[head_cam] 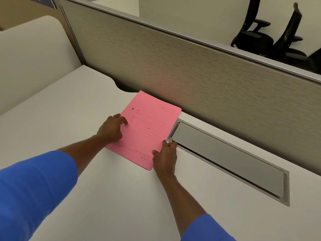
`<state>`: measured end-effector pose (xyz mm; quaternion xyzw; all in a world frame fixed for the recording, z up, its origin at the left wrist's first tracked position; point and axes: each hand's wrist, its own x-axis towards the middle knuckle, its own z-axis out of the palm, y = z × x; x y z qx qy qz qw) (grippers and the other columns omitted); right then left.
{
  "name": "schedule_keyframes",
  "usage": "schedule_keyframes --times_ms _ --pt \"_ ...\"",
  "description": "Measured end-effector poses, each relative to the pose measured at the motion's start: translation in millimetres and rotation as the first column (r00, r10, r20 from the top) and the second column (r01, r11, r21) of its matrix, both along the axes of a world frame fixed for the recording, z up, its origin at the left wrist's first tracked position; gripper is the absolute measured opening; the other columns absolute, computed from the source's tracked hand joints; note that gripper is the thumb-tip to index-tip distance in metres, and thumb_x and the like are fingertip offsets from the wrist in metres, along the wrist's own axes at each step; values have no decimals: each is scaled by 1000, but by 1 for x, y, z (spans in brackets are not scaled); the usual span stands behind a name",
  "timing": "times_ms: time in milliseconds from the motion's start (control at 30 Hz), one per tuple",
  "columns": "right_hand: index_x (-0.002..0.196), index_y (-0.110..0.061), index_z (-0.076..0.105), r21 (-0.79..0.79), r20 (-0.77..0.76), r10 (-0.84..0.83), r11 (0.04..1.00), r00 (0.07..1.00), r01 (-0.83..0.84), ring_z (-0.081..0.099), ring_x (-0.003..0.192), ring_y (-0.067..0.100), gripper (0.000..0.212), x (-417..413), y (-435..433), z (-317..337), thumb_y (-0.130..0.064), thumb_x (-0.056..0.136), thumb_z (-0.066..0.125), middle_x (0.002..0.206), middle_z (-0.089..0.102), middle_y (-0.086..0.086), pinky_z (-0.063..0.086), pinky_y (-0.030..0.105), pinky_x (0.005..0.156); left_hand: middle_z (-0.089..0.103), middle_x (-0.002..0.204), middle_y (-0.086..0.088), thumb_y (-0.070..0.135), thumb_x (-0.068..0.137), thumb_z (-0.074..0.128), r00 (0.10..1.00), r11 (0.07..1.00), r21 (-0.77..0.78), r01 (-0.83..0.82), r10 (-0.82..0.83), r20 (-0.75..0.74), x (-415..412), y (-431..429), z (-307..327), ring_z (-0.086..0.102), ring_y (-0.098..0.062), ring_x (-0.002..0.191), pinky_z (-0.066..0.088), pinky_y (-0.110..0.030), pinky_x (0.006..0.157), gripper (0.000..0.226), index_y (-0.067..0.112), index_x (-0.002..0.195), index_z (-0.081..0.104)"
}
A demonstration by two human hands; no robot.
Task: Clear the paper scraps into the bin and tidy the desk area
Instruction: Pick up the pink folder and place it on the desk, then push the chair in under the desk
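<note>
- The left hand [112, 130], at the centre of the frame, lies palm down on the left edge of a pink file folder [147, 127]; its fingers are spread and pressing flat, not curled around anything.
- The right hand [165, 156], just below and right of centre, pinches the folder's near right corner, thumb on top of the cover and the other fingers along the edge. Whether they reach under the cover cannot be told.
- The folder lies closed and flat on the white desk [112, 197], turned at an angle. Its far corner is close to the grey partition panel [199, 80] that runs across the upper half of the frame.
- The folder's right edge sits just beside the end of a grey metal cable-tray lid [229, 159] set into the desk on the right.
- No paper scraps and no bin show anywhere in the frame.
- Risk: lifting by the one pinched corner could let the cover swing open, and any loose sheets inside could slide out.
- Risk: pushing the folder right could catch its edge in the gap around the lid.
- Risk: pushing it away from the person could crumple the far corner against the partition.
</note>
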<state>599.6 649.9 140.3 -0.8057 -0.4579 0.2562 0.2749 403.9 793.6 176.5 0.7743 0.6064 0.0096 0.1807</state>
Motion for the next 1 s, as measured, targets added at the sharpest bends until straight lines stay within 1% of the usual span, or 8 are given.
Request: schedule_keyframes --times_ms 67,133,200,333,500,667,800,1000 --pt "132 -13 57 21 1 9 1000 1000 -9 62 121 28 37 1 -1 -1 -19 99 73 130 47 8 58 39 103 41 165 -8 9 88 71 998 999 -37 11 -13 -54 -3 2 0 44 -35 146 53 -53 110 58 22 143 55" --pt "138 -12 56 48 -24 11 999 1000 -10 63 117 27 42 4 -6 -1 -25 100 70 129 47 8 58 39 103 8 178 -11 20 94 72 993 1000 -19 15 -17 -113 -5 -2 0 15 -38 163 39 -59 120 79 17 162 31" --pt "149 -14 49 53 -55 22 998 998 -19 63 116 27 55 5 -15 -1 -27 99 69 133 48 7 57 44 105 -2 179 -12 22 98 69 998 1000 25 -11 13 -62 -5 -15 3 6 -39 165 32 -63 124 89 14 168 14" --pt "150 -25 44 59 -29 37 998 999 -35 66 115 24 62 5 -49 3 -29 95 73 138 49 3 59 45 98 26 170 -20 20 94 72 998 996 81 -39 35 50 -9 -58 19 25 -40 157 39 -58 123 85 5 163 23" --pt "147 -31 46 93 -9 38 995 999 -37 69 105 16 58 -2 -104 21 -22 95 71 135 52 -4 60 42 90 58 142 -3 22 95 70 995 996 89 7 -16 100 -34 -123 40 45 -25 140 54 -47 103 35 15 129 65" --pt "142 -32 52 132 -21 36 991 999 -33 68 83 1 53 -13 -172 45 -20 94 71 120 59 -10 53 32 78 69 113 3 26 97 66 994 1000 15 18 -20 105 -69 -207 47 59 -21 120 52 -41 98 10 23 104 72" --pt "140 -32 54 92 12 55 994 998 -56 65 79 -6 52 -19 -228 58 -19 92 73 115 61 -13 55 33 78 75 94 8 23 94 61 991 994 -104 -39 52 125 -109 -283 44 70 -19 95 57 -36 84 13 29 86 70" --pt "131 -35 59 42 10 72 996 997 -72 65 82 -3 44 -46 -306 71 -20 92 74 106 66 -15 52 31 77 74 83 14 26 94 63 947 958 -208 -196 240 213 -156 -393 24 69 -12 82 58 -33 76 14 30 84 73"
